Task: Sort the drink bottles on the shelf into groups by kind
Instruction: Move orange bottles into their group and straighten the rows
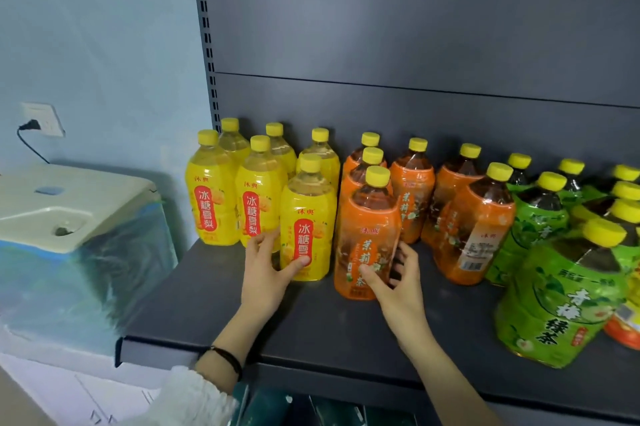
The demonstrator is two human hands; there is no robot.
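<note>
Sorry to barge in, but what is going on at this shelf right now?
A person is sorting drink bottles on the shelf. The left hand holds the front yellow bottle and the right hand holds the front orange bottle, both standing upright. The yellow bottles stand grouped at the left, the orange bottles in the middle and the green bottles at the right.

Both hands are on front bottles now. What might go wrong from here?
1. The left hand grips the yellow bottle and the right hand the orange bottle, both low down. Each stands close to its neighbours, so a tilt may topple those.
2. The front green bottle stands near the shelf edge; a nudge might send it off.
</note>
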